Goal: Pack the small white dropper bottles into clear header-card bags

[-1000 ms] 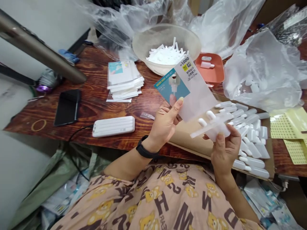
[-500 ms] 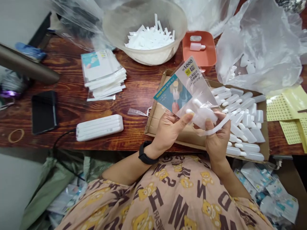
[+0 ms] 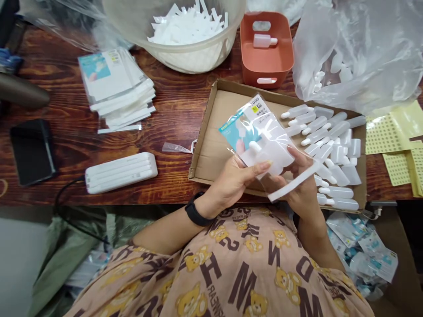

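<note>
My left hand [image 3: 239,176] pinches a clear plastic packet [image 3: 256,134] with a blue and white printed card inside; small white bottles sit in the packet's lower half. My right hand [image 3: 299,185] is closed on the packet's open end from below and also grips a white paper strip [image 3: 294,182] that sticks out to the right. Both hands hover over the near edge of a shallow cardboard tray [image 3: 211,132]. Several loose white bottles [image 3: 330,149] lie in the tray's right half.
A stack of empty packets [image 3: 115,90] lies at the left. A bowl of white strips [image 3: 188,31] and an orange bin [image 3: 266,48] stand at the back. A plastic bag of bottles [image 3: 357,48], yellow sticker sheets [image 3: 393,149], a power bank [image 3: 120,171] and a phone [image 3: 33,149] also lie about.
The bottles have gone from my right hand into the packet. Both hands have come lower and nearer to me, and the packet now lies flatter over the tray.
</note>
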The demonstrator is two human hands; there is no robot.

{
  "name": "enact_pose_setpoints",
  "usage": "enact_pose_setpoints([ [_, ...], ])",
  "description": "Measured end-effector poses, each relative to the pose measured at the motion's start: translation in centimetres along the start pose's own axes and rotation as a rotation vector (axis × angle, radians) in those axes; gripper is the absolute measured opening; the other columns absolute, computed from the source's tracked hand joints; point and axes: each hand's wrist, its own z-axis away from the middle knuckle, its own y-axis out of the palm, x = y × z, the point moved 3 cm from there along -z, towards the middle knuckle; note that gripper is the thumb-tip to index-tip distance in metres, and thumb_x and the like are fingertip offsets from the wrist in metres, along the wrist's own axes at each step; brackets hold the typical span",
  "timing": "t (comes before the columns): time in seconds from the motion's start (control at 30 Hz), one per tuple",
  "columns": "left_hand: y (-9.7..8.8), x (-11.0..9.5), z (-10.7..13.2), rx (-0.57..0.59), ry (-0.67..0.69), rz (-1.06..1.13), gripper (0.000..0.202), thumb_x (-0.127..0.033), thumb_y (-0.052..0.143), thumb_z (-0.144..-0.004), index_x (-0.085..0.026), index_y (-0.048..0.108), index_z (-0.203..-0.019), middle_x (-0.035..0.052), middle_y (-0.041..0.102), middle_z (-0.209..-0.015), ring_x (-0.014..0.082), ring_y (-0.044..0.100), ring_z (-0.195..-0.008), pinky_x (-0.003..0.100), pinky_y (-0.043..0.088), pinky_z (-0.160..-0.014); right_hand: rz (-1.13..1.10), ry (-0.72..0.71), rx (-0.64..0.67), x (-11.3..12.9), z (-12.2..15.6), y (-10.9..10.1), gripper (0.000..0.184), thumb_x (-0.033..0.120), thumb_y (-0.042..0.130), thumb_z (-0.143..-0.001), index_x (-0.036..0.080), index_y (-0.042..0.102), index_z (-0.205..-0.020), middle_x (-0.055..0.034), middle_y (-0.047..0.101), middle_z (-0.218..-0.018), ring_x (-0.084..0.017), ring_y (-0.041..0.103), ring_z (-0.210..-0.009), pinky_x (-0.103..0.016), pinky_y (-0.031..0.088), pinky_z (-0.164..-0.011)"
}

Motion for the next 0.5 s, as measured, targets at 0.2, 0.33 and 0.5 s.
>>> enact_pose_setpoints([
  [0.2,-0.6,1.2,-0.3,0.016,-0.105,0.014,0.053,-0.043,0.100,-0.075,-0.022,0.079,-0.118,0.0048,0.083,-0.112,0.0208,0.077,-0.101,0.026,0.061,-0.084,0.199,-0.190,0.025,1.2,-0.6,0.2,0.064,0.044,0.075,-0.100,0.033,0.052,-0.159,-0.0121,0.062,-0.152,-0.034,0.064,-0.135,-0.055,0.062,-0.106],
  [0.33,-0.5,0.8,-0.9,-0.050,-0.017,0.008,0.055,-0.049,0.098,-0.078,-0.025,0.077,-0.122,0.0038,0.082,-0.119,0.0256,0.077,-0.108,0.029,0.064,-0.082,0.216,-0.183,-0.187,1.3,0.2,1.0,0.065,0.044,0.080,-0.096,0.032,0.055,-0.155,-0.0119,0.062,-0.147,-0.027,0.072,-0.107,-0.053,0.066,-0.097],
  [0.5,0.6,1.7,-0.6,-0.051,0.021,0.012,0.061,-0.051,0.096,-0.079,-0.026,0.073,-0.129,0.0044,0.082,-0.120,0.0286,0.078,-0.115,0.033,0.065,-0.088,0.263,-0.228,-0.270,1.7,0.7,1.2,0.059,0.033,0.078,-0.098,0.033,0.056,-0.153,-0.0117,0.059,-0.154,-0.034,0.067,-0.130,-0.061,0.063,-0.106],
])
